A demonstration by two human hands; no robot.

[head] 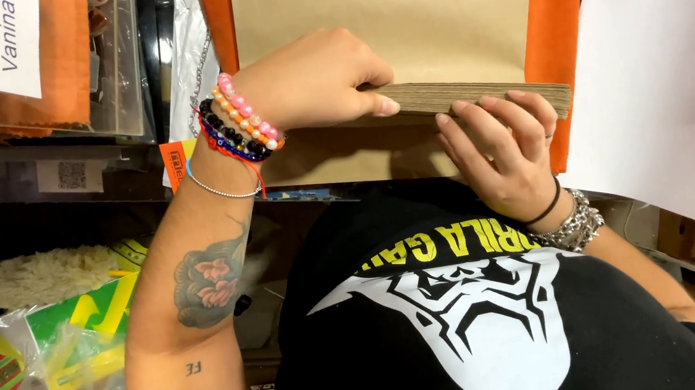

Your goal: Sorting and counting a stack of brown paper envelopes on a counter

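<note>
Torso: We wore a black shirt (pixel 483 332) with a white and yellow print; it filled the lower frame, nearest the camera.
Left forearm: Our tattooed left forearm ran up from the lower left, with beaded bracelets (pixel 240 128) stacked at the wrist.
Left hand: Our left hand (pixel 309 79) was curled closed over the left end of the stack of brown paper sheets (pixel 481 93), thumb pressed on its near edge.
Right hand: Our right hand (pixel 505 150) gripped the stack from below, fingers wrapped over the edge, clamped on it. A metal bracelet (pixel 574 228) sat at that wrist.
Stack position: The stack lay edge-on between both hands, above the chest and in front of a larger sheet of tan cardboard (pixel 390 0).
Handling note: In our judgement, the sheets were best kept aligned by firm, even pressure from both hands, with the edges squared before any shift of hold.
Right side: A white sheet of paper (pixel 672 56) hung just beside the stack's right end.
Behind: Orange fabric (pixel 561 9) flanked the cardboard.
Left side: Plastic bags (pixel 41 387) and a cream fluffy duster (pixel 23 277) lay lower left.
Far left: A clear plastic box (pixel 80 61) with a white label stood on a shelf.
</note>
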